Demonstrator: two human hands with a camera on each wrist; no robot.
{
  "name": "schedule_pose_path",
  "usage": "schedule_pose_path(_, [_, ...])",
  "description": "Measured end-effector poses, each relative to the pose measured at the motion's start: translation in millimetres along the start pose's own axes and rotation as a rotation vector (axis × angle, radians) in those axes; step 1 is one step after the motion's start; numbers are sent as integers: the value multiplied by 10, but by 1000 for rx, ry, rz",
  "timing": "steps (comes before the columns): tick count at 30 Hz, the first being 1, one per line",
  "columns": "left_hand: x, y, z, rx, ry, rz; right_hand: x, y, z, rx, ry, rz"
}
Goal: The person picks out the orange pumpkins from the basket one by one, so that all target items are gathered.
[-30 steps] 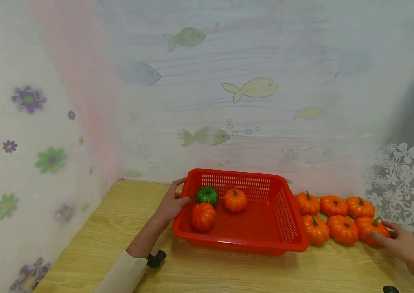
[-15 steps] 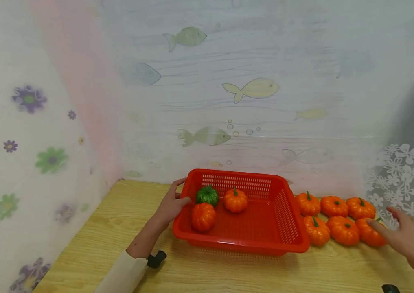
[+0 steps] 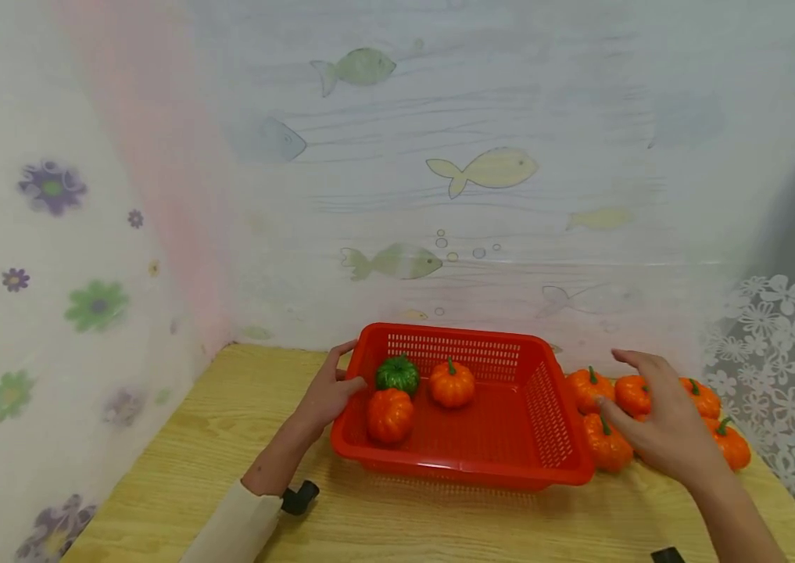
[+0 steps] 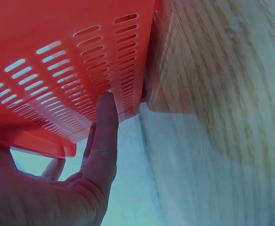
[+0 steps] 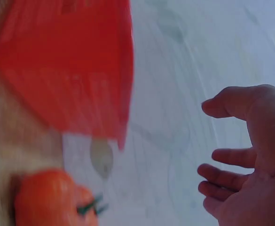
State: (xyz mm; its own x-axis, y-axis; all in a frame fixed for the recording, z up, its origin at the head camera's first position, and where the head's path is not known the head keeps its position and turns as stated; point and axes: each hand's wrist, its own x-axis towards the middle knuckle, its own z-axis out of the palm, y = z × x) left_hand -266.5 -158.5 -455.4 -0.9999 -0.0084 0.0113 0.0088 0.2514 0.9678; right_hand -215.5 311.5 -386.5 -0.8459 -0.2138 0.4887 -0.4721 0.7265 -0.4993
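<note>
A red plastic basket (image 3: 467, 469) with slotted walls stands on the wooden table. Inside are a green pumpkin (image 3: 398, 376) and two orange pumpkins, one at the front left (image 3: 390, 416) and one at the back (image 3: 452, 384). My left hand (image 3: 327, 399) holds the basket's left side, thumb at the rim; in the left wrist view a fingertip (image 4: 106, 101) touches the slotted wall from outside. Over two rows of orange pumpkins (image 3: 608, 444) right of the basket hovers my right hand (image 3: 671, 426), fingers spread and holding nothing. It covers part of those pumpkins.
Behind the table (image 3: 228, 438) rises a pale wall covering (image 3: 481, 102) printed with fish, and a flowered one stands at the left. Black pieces show beside the left wrist (image 3: 300, 497) and the right wrist (image 3: 667, 555).
My right hand has let go of the front-right orange pumpkin, lifted off it and swung left over the rows toward the basket. The left hand and basket have stayed in place.
</note>
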Motion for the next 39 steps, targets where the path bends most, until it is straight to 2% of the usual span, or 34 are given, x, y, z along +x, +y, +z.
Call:
schedule_pose_path(6, [16,-13,-6,3,5,5,92,-425,399,14,-72,-139])
schedule_pose_path(16, [-13,13,7,-7,-2,1,243,-832,887,46,-191,-211])
schedule_pose_path(24, [-12,9,-3,11,9,1,357,-1099,1220,78,-257,-239])
schedule_pose_path(33, [-18,-26,9,13,12,-10,491,-1224,1551,55,-324,-254])
schedule_pose_path(39, [2,-16,18,12,11,-7,568,-1354,1673,22,-401,-254])
